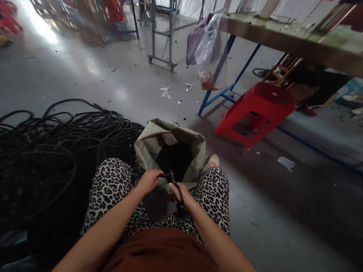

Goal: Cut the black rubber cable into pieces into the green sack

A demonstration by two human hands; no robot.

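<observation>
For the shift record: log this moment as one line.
left hand: grips black cable | right hand: holds scissors at cable | below: open woven sack | cable pile at left

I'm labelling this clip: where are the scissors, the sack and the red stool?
scissors (172,177): head view, on the blades.
sack (147,144): head view, on its left wall.
red stool (270,98): head view, on the seat.

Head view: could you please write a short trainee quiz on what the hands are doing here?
1. What does the right hand hold?
2. True or false: the sack stands between the knees.
3. The cable pile lies on which side of the person: A left, B right?

Key: 1. Scissors, over the sack's mouth, while the left hand holds a black cable piece. 2. True. 3. A.
</observation>
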